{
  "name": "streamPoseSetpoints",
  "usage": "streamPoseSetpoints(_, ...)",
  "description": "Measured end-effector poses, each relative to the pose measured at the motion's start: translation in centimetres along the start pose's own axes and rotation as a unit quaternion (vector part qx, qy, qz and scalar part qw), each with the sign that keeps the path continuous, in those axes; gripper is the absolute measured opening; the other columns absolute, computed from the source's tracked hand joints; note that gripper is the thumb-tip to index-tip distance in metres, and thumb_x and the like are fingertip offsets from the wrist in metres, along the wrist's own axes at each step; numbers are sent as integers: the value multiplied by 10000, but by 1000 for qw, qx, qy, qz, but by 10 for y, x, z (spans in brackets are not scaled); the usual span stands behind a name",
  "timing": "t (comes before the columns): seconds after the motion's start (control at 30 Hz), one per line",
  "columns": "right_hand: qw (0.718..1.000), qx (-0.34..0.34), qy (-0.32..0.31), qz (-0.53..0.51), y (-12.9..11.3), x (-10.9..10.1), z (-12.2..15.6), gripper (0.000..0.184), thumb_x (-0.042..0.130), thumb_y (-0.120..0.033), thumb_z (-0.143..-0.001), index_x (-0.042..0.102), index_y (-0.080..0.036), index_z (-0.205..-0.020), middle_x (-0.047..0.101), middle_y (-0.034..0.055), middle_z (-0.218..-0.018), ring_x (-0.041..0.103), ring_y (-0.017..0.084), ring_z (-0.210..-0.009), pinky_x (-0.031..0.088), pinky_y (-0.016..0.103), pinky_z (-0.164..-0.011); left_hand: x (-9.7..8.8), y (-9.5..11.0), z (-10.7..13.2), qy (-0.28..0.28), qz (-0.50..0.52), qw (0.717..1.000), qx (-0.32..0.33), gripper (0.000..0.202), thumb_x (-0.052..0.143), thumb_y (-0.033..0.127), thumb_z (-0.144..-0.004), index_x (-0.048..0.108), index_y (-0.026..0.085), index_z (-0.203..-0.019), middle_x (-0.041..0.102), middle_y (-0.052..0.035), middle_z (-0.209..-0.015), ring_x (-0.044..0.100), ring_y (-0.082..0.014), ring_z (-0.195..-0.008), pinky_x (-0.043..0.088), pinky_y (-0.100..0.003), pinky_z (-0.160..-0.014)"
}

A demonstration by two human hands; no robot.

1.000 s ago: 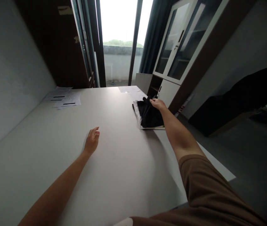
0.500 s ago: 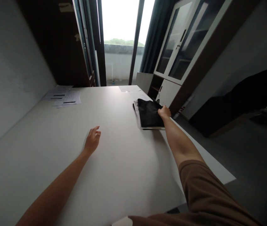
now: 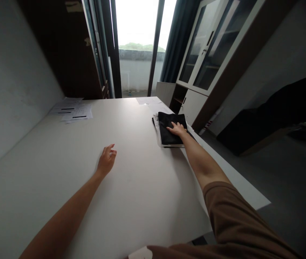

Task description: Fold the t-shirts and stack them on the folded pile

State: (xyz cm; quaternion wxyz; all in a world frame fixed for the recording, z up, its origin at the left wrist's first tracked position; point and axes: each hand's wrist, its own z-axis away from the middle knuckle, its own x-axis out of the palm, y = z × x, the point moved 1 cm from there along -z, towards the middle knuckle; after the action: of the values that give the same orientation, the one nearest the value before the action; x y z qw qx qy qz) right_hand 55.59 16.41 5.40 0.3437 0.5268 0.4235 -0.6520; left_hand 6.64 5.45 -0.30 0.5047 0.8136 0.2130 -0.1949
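A folded black cloth [image 3: 166, 131] lies on top of a low stack near the table's right edge. Under it show the light and dark edges of other folded cloths [image 3: 156, 133]. My right hand [image 3: 177, 128] rests flat on the black cloth, fingers spread, gripping nothing. To the left, my left hand [image 3: 106, 159] lies on the white table [image 3: 131, 187] with its fingers loosely curled and apart, holding nothing. It is well away from the stack.
Printed papers [image 3: 73, 110] lie at the table's far left, by the wall. More sheets [image 3: 150, 102] are at the far right end. Beyond the right edge stand a white cabinet with glass doors [image 3: 209, 46] and a dark bulky shape [image 3: 266, 115].
My right hand has let go of the black cloth's right edge and moved left onto its top, fingers now spread. My left hand has barely moved.
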Motion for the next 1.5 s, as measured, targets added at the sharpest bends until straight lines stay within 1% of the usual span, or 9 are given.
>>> streamPoseSetpoints(0.13, 999, 17, 22, 19, -10, 4, -6, 937, 425, -848, -843, 288, -310, -1598, 89, 172, -1678, 156, 464, -1487, 274, 699, -1080, 1, -3, 0, -3, 0, 1000, 1, 386, 485, 361, -967, 576, 226, -1317, 594, -103, -1279, 677, -222, -1007, 557, -401, -884)
streamPoseSetpoints(0.3, 996, -58, 17, 70, -26, 11, -12, 819, 384, -778, -912, 338, -308, -1581, 153, 151, -1676, 141, 418, -1504, 174, 694, -1131, 3, -4, 2, -10, -9, 1000, 6, 386, 496, 336, -963, 571, 220, -1324, 595, -101, -1266, 674, -222, -1015, 556, -395, -873)
streamPoseSetpoints(0.53, 992, -101, 9, 71, -33, 10, -18, 715, 353, -711, -962, 365, -332, -1568, 188, 114, -1678, 115, 396, -1517, 191, 711, -1121, 3, 2, 3, -29, -19, 999, 11, 360, 504, 299, -953, 586, 242, -1299, 581, -91, -1277, 666, -225, -1032, 541, -419, -934)
streamPoseSetpoints(0.8, 988, -70, 124, 62, -22, 18, 29, 581, 370, -522, -1012, 473, -233, -1506, 320, 162, -1620, 261, 354, -1482, 266, 613, -1131, 8, 2, 3, -46, -81, 995, 42, 382, 520, 255, -934, 589, 216, -1308, 585, -106, -1300, 590, -265, -1193, 459, -455, -1080)
streamPoseSetpoints(0.93, 965, -176, 195, 16, -61, 39, 79, 505, 377, -421, -1014, 560, -194, -1428, 427, 147, -1562, 346, 309, -1453, 268, 522, -1176, 7, 1, 2, -64, -103, 991, 61, 388, 526, 252, -938, 588, 216, -1319, 596, -103, -1299, 561, -261, -1230, 438, -444, -1103)
streamPoseSetpoints(1.07, 920, -359, 126, -91, -127, 77, 141, 468, 372, -421, -1024, 591, -258, -1404, 552, 88, -1466, 516, 266, -1332, 404, 454, -1127, -7, -9, -4, -111, -124, 982, 93, 369, 527, 283, -945, 618, 213, -1295, 614, -106, -1304, 566, -260, -1223, 437, -442, -1103)
streamPoseSetpoints(1.17, 875, -467, 84, -101, -172, 99, 179, 474, 442, -444, -1014, 550, -293, -1449, 520, 68, -1505, 487, 269, -1369, 405, 469, -1139, -24, -22, -6, -147, -161, 969, 114, 378, 550, 319, -938, 631, 224, -1295, 611, -111, -1345, 546, -268, -1266, 393, -459, -1141)
streamPoseSetpoints(1.33, 863, -496, 76, -66, -216, 113, 203, 556, 466, -472, -1016, 455, -261, -1531, 403, 82, -1594, 363, 273, -1470, 341, 460, -1190, -45, -40, 4, -137, -214, 963, 92, 457, 604, 399, -915, 608, 239, -1342, 516, -127, -1494, 437, -299, -1406, 267, -521, -1212)
streamPoseSetpoints(1.5, 869, -490, 53, -45, -213, 117, 209, 652, 438, -553, -1015, 366, -239, -1582, 275, 99, -1650, 238, 295, -1528, 259, 505, -1222, -51, -43, 11, -147, -235, 957, 87, 553, 595, 430, -917, 540, 240, -1433, 418, -133, -1579, 340, -323, -1478, 204, -567, -1223)
